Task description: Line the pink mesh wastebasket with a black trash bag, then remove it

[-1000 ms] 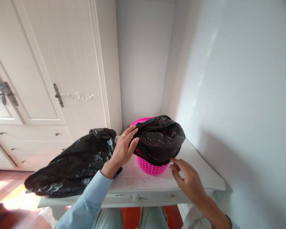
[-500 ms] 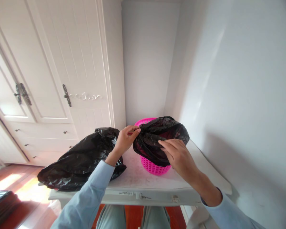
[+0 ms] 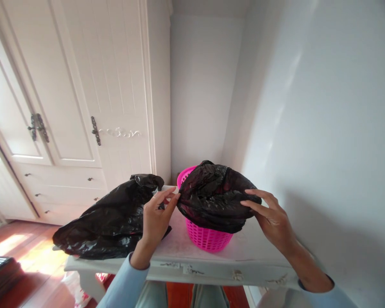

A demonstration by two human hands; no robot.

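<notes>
A black plastic bin bag (image 3: 211,214) lies over the top of a pink plastic basket (image 3: 208,239), its edge folded down outside the front rim. The bag's middle sags into the basket. At the bag's left edge, my left hand (image 3: 157,216) pinches the plastic between thumb and fingers. My right hand (image 3: 272,216) is at the opposite edge, its fingers separated over the plastic with the bag's edge between them. The basket's far left rim shows uncovered. Left of the basket lies another black plastic bag (image 3: 112,220), bulging, close behind my left wrist.
Both bags and the basket are on a white table (image 3: 176,252) with carved trim along its front. A white wardrobe (image 3: 122,85) stands at the back left, and a pale wall (image 3: 333,128) rises along the right. A dark slatted object (image 3: 1,273) is at the lower left.
My right hand has moved right, from inside the bag's opening to its right edge. The bag is spread wider over the basket. My left hand has lowered slightly, still pinching the edge.
</notes>
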